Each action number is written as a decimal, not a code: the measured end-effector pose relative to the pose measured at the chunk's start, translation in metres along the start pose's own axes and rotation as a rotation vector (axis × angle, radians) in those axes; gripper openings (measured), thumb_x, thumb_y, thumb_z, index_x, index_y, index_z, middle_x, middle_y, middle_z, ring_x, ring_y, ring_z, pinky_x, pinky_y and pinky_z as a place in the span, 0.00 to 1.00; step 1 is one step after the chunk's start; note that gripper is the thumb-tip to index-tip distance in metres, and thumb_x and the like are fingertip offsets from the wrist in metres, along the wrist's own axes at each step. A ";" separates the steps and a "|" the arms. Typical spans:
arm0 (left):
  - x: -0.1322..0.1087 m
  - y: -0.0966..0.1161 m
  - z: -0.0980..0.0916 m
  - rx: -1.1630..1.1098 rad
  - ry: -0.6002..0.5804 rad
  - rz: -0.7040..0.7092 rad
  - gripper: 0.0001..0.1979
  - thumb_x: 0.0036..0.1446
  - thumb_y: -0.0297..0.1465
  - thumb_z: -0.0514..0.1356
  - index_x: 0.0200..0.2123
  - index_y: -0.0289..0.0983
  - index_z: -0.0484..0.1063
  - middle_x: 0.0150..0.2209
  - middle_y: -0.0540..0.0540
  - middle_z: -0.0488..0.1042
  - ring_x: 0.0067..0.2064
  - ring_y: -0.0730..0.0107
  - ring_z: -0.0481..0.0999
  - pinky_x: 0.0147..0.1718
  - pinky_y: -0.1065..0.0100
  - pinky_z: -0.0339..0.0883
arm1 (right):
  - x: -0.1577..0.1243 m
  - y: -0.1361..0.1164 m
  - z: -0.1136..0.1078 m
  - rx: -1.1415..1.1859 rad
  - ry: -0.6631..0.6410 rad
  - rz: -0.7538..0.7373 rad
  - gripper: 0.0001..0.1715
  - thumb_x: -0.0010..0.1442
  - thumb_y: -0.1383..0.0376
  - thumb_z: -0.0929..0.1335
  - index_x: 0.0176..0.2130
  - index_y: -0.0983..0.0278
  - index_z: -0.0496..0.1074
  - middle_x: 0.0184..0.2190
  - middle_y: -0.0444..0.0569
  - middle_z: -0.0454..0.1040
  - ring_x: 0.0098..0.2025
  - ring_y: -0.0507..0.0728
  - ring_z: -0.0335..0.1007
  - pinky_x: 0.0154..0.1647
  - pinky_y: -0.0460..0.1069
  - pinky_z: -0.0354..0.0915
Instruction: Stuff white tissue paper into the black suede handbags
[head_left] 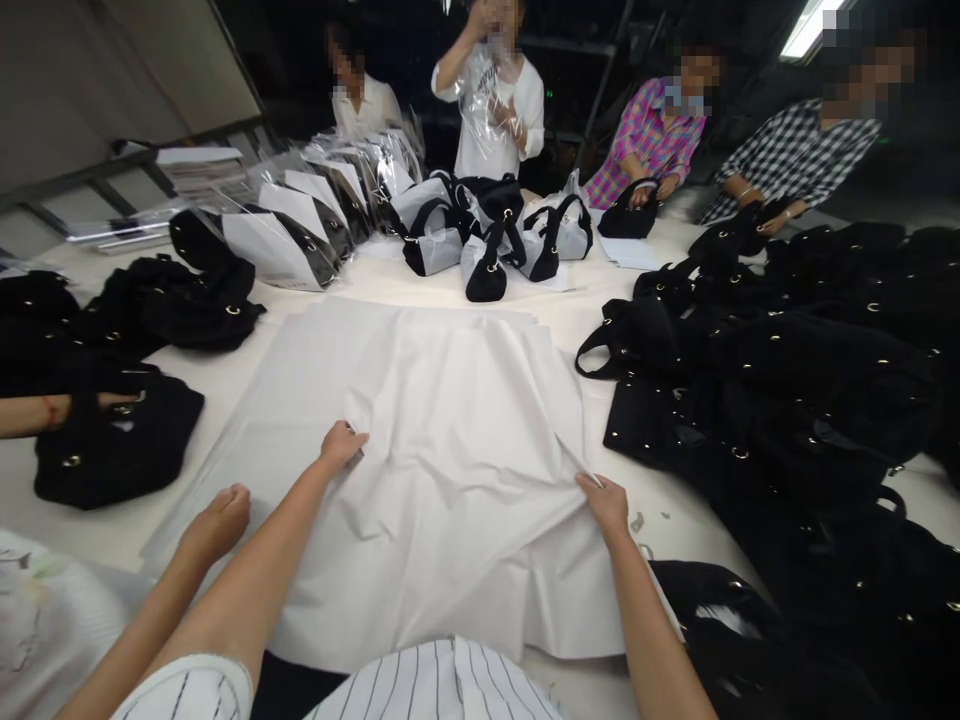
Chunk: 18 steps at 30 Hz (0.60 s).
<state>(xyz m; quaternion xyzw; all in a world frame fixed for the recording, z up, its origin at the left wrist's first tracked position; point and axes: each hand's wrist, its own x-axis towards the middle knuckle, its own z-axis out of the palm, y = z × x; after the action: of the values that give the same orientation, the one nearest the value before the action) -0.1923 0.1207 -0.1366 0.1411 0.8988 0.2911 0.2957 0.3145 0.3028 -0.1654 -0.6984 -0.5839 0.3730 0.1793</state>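
Large thin white sheets (450,400) lie in a loose stack on the table in front of me, the top one wrinkled. My left hand (344,445) pinches the top sheet near its left side, fingers closed on it. At the right edge, my right hand (604,500) grips the same sheet, and folds run between the two hands. Just right of my right hand lie small scraps on the table. Another person's hand (225,515) rests closed near the stack's left edge, beside my left forearm.
Black bags (787,370) pile up along the right. More black bags (112,440) lie at the left, one with a person's hand in it. Wrapped bags (300,215) and grey-and-black bags (487,240) stand at the back. Several people work across the table (397,277).
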 end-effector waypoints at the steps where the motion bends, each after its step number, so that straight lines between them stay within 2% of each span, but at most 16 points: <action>1: -0.009 0.009 0.008 -0.043 -0.037 0.043 0.20 0.38 0.30 0.63 0.39 0.33 0.72 0.41 0.39 0.78 0.49 0.50 0.74 0.41 0.64 0.68 | -0.005 -0.011 0.005 0.061 -0.007 -0.027 0.29 0.47 0.49 0.70 0.40 0.67 0.80 0.38 0.57 0.81 0.45 0.67 0.76 0.48 0.55 0.67; 5: -0.064 0.043 0.048 -0.271 -0.286 0.163 0.12 0.38 0.28 0.60 0.31 0.35 0.73 0.31 0.46 0.77 0.42 0.58 0.75 0.34 0.70 0.66 | -0.038 -0.057 0.033 0.361 -0.131 -0.164 0.24 0.47 0.53 0.71 0.40 0.66 0.79 0.44 0.54 0.79 0.49 0.64 0.72 0.52 0.54 0.64; 7: -0.098 0.055 0.070 -0.399 -0.427 0.165 0.11 0.38 0.29 0.60 0.30 0.34 0.73 0.28 0.46 0.76 0.35 0.62 0.75 0.30 0.70 0.66 | -0.063 -0.078 0.048 0.478 -0.276 -0.131 0.23 0.48 0.53 0.71 0.40 0.65 0.78 0.42 0.52 0.79 0.48 0.63 0.72 0.52 0.55 0.64; 10: -0.151 0.067 0.098 -0.577 -0.574 0.130 0.12 0.40 0.30 0.60 0.32 0.33 0.72 0.25 0.46 0.75 0.28 0.67 0.74 0.29 0.69 0.67 | -0.107 -0.098 0.064 0.730 -0.569 0.019 0.29 0.50 0.50 0.73 0.46 0.64 0.74 0.42 0.50 0.79 0.45 0.61 0.74 0.49 0.54 0.67; 12: -0.183 0.069 0.111 -0.660 -0.624 0.105 0.11 0.40 0.30 0.61 0.32 0.33 0.71 0.24 0.47 0.74 0.26 0.68 0.73 0.28 0.69 0.68 | -0.134 -0.102 0.069 0.925 -0.793 0.121 0.34 0.49 0.46 0.73 0.49 0.63 0.72 0.41 0.50 0.79 0.44 0.60 0.75 0.47 0.54 0.68; 14: -0.214 0.068 0.121 -0.705 -0.658 0.085 0.09 0.41 0.30 0.62 0.30 0.33 0.70 0.22 0.47 0.72 0.25 0.69 0.73 0.27 0.68 0.69 | -0.155 -0.100 0.069 1.050 -0.961 0.190 0.37 0.48 0.43 0.74 0.48 0.65 0.71 0.39 0.52 0.79 0.43 0.61 0.75 0.45 0.54 0.69; 16: -0.241 0.066 0.127 -0.725 -0.686 0.073 0.08 0.43 0.30 0.63 0.29 0.33 0.71 0.21 0.47 0.72 0.24 0.68 0.73 0.26 0.68 0.69 | -0.167 -0.095 0.066 1.099 -1.028 0.239 0.36 0.45 0.45 0.76 0.44 0.67 0.72 0.35 0.52 0.79 0.42 0.61 0.75 0.45 0.54 0.69; 18: -0.265 0.065 0.127 -0.738 -0.717 0.070 0.09 0.43 0.30 0.64 0.30 0.32 0.73 0.21 0.46 0.73 0.25 0.67 0.74 0.26 0.68 0.69 | -0.174 -0.090 0.060 1.116 -1.036 0.291 0.33 0.41 0.51 0.79 0.41 0.68 0.73 0.31 0.50 0.79 0.40 0.60 0.76 0.45 0.54 0.69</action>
<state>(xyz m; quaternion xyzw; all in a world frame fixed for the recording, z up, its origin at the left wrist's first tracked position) 0.0992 0.1151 -0.0607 0.1485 0.5731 0.5319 0.6054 0.2021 0.1495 -0.0891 -0.3107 -0.2212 0.9109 0.1577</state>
